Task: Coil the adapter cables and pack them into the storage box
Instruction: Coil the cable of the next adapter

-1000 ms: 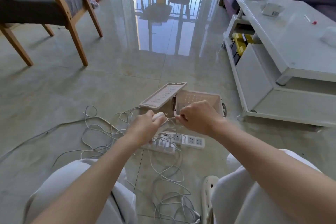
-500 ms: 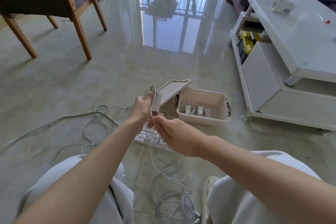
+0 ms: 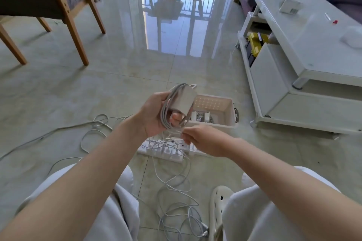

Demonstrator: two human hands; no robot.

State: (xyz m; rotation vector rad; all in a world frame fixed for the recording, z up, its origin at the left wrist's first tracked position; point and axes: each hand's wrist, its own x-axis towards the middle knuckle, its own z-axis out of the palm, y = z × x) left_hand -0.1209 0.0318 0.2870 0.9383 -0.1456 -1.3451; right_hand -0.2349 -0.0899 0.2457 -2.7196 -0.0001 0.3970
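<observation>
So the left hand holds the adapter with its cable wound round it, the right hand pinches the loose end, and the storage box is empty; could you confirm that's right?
Not quite: the storage box is not empty. The head view shows white adapters already lying inside it. The rest holds: the left hand holds the wound adapter and the right hand pinches the loose cable end.

Bright daylight, window glare on the glossy floor, wide-angle bending at the edges
</observation>
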